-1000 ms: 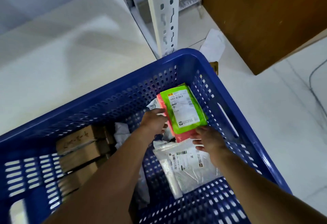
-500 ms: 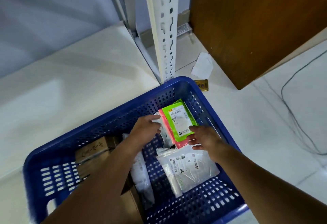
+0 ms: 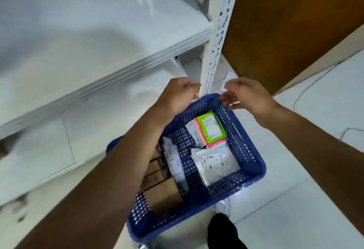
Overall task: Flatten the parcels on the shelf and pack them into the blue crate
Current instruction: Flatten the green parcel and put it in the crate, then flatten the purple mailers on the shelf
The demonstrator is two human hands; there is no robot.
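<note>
The blue crate (image 3: pixel 249 156) stands on the floor below me. Inside it a green parcel (image 3: pixel 211 126) lies on a pink one (image 3: pixel 216 144) at the far end. A clear white bag parcel (image 3: pixel 215 162) lies nearer, another white parcel (image 3: pixel 174 160) lies in the middle, and brown boxes (image 3: pixel 163 195) fill the left side. My left hand (image 3: pixel 177 93) hovers above the crate's far rim with curled fingers, holding nothing. My right hand (image 3: pixel 246 95) is raised beside it, fingers loosely spread and empty. The white shelf (image 3: pixel 110 38) above looks bare.
A white perforated shelf post (image 3: pixel 218 38) rises just behind the crate. A brown wooden panel (image 3: pixel 291 22) stands to the right, with a cable (image 3: pixel 307 91) on the pale floor. My dark shoe (image 3: pixel 222 231) is at the bottom edge.
Both hands have let go of the green and pink parcels and risen out of the crate to above its far rim. The view has pulled back and upward, showing the shelf.
</note>
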